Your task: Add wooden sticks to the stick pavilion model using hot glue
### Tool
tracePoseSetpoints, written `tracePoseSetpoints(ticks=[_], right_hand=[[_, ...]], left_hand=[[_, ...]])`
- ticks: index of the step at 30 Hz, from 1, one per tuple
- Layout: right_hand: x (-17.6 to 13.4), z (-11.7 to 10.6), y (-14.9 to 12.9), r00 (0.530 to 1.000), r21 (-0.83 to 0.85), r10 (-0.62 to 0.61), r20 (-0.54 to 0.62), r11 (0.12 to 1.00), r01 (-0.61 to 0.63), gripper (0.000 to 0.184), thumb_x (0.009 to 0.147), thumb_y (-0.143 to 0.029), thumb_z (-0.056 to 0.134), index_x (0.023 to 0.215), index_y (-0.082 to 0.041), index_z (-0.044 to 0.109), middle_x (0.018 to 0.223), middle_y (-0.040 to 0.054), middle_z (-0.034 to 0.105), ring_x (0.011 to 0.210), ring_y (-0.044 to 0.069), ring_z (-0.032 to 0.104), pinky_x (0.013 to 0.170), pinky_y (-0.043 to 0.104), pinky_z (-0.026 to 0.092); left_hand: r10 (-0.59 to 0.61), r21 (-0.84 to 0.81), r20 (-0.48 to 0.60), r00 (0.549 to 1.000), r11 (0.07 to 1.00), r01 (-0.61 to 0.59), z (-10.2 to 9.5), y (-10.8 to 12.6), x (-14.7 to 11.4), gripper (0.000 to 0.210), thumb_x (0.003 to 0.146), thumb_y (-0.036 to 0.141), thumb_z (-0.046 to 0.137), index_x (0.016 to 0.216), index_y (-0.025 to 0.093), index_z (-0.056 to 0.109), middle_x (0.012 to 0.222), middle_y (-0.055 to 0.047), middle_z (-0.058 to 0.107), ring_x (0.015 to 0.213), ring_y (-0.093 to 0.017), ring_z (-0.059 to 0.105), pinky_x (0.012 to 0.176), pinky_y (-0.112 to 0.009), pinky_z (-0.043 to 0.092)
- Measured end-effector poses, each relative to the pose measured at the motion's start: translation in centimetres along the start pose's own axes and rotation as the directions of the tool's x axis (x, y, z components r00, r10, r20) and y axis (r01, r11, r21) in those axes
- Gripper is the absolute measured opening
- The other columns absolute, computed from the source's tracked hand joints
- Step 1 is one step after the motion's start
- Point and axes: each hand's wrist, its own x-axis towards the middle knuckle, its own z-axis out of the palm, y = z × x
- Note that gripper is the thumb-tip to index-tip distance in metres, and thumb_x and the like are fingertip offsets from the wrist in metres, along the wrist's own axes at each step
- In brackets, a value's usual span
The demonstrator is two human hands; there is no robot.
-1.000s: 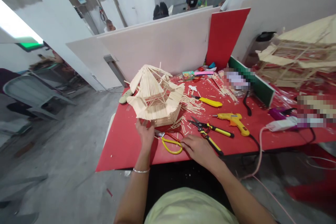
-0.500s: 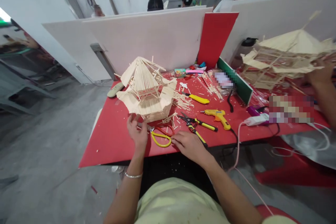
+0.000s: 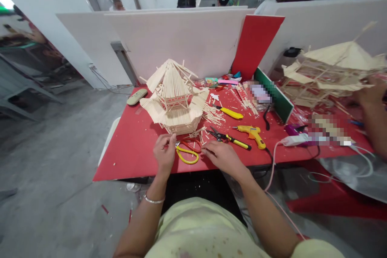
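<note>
Close to the table's front edge lie scissors [image 3: 188,160] with one yellow and one red handle loop. My left hand [image 3: 165,154] is beside their blade end, which it partly hides; its fingers are curled with the thumb pressed to them. My right hand [image 3: 223,156] is just right of the handle loops, its fingertips pinched together. Whatever either hand pinches is too small or hidden to make out. Behind my hands stands a tiered pavilion model [image 3: 175,100] of thin wooden sticks. Pliers [image 3: 231,140] with black-and-yellow handles lie beyond my right hand, partly covered by it.
A yellow glue gun [image 3: 252,134] and a yellow utility knife [image 3: 229,112] lie to the right on the red table [image 3: 130,149]. Loose sticks [image 3: 214,115] are scattered beside the model. At far right, another person's hand [image 3: 371,90] touches a second stick model [image 3: 326,72].
The view has shifted slightly. My left fingers have drawn together beside the scissors. My right hand now covers the lower plier handle. The scissors and model stay in place.
</note>
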Motion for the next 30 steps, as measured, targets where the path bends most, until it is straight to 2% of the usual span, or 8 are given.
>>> tracePoseSetpoints(ticks=[3,8,12,17,20,24,27,30], right_hand=[[2.2,-0.8,1.6,0.994,-0.091,0.112,-0.006,0.99,-0.112,0.031,0.098,-0.039,0.043,0.111,-0.027,0.069,0.111,0.0043,0.07,0.103,0.016,0.063,0.086,0.026,0.043],[8.7,-1.5,4.9,0.945,-0.263,0.325,-0.03,0.91,-0.321,0.032,0.098,-0.037,0.044,0.11,-0.019,0.067,0.113,0.0122,0.067,0.108,0.023,0.06,0.089,0.034,0.046],[13.1,-0.6,5.8,0.921,-0.333,0.388,0.016,0.871,-0.361,0.038,0.093,-0.04,0.057,0.122,-0.017,0.058,0.123,0.0091,0.06,0.106,0.02,0.06,0.091,0.043,0.052],[15.3,-0.2,5.8,0.907,-0.341,0.414,0.071,0.865,-0.369,0.041,0.091,-0.04,0.06,0.124,-0.015,0.056,0.125,0.0105,0.059,0.107,0.021,0.06,0.091,0.042,0.053],[14.5,-1.3,6.3,0.902,-0.3,0.428,0.067,0.87,-0.39,0.037,0.092,-0.04,0.059,0.12,-0.016,0.059,0.121,0.0096,0.061,0.104,0.02,0.061,0.089,0.04,0.053],[10.0,-2.9,6.7,0.924,-0.191,0.382,0.002,0.907,-0.375,0.034,0.097,-0.04,0.045,0.094,-0.014,0.067,0.094,0.0111,0.068,0.092,0.021,0.064,0.078,0.031,0.048],[5.7,-3.5,5.1,0.953,-0.087,0.301,-0.025,0.949,-0.302,0.046,0.102,-0.039,0.024,0.102,-0.017,0.064,0.088,0.0068,0.069,0.082,0.018,0.064,0.071,0.028,0.047],[3.2,-3.9,2.1,0.987,0.018,0.162,-0.009,0.987,-0.162,0.041,0.102,-0.036,0.024,0.108,-0.021,0.062,0.088,0.0026,0.069,0.077,0.014,0.063,0.071,0.026,0.047]], left_hand=[[-0.019,-0.023,0.04,0.999,1.0,0.02,-0.2,-0.1,-0.1,0.025,0.089,0.031,0.063,0.068,0.02,0.068,0.074,-0.003,0.066,0.072,-0.016,0.061,0.069,-0.028,0.049],[-0.013,-0.054,0.071,0.997,0.998,0.017,-0.1,0.1,-0.2,0.025,0.089,0.031,0.063,0.067,0.019,0.068,0.076,-0.004,0.066,0.073,-0.016,0.062,0.069,-0.028,0.049],[-0.037,-0.048,0.12,0.992,0.998,0.043,-0.1,0.6,-0.3,0.025,0.089,0.033,0.062,0.069,0.019,0.068,0.076,-0.004,0.066,0.073,-0.016,0.061,0.068,-0.029,0.049],[-0.085,-0.031,0.135,0.987,0.995,0.09,-0.5,0.4,-0.2,0.03,0.09,0.037,0.06,0.065,0.021,0.065,0.073,-0.004,0.064,0.07,-0.017,0.06,0.065,-0.03,0.049],[-0.083,-0.044,0.143,0.986,0.995,0.09,-0.6,0.2,-0.2,0.029,0.089,0.037,0.061,0.066,0.021,0.066,0.073,-0.004,0.064,0.07,-0.017,0.06,0.067,-0.03,0.05],[-0.079,-0.093,0.194,0.978,0.991,0.099,-0.1,0.5,-0.6,0.026,0.089,0.034,0.062,0.068,0.021,0.067,0.077,-0.005,0.065,0.072,-0.017,0.061,0.068,-0.031,0.051],[-0.058,-0.15,0.263,0.963,0.984,0.101,0.6,1.3,-0.8,0.018,0.088,0.032,0.063,0.077,0.021,0.071,0.086,-0.006,0.066,0.078,-0.018,0.063,0.07,-0.03,0.052],[-0.088,-0.236,0.337,0.938,0.956,0.174,0.7,2.8,-0.3,0.021,0.086,0.032,0.066,0.103,0.022,0.073,0.095,-0.007,0.067,0.079,-0.017,0.064,0.069,-0.03,0.053]])
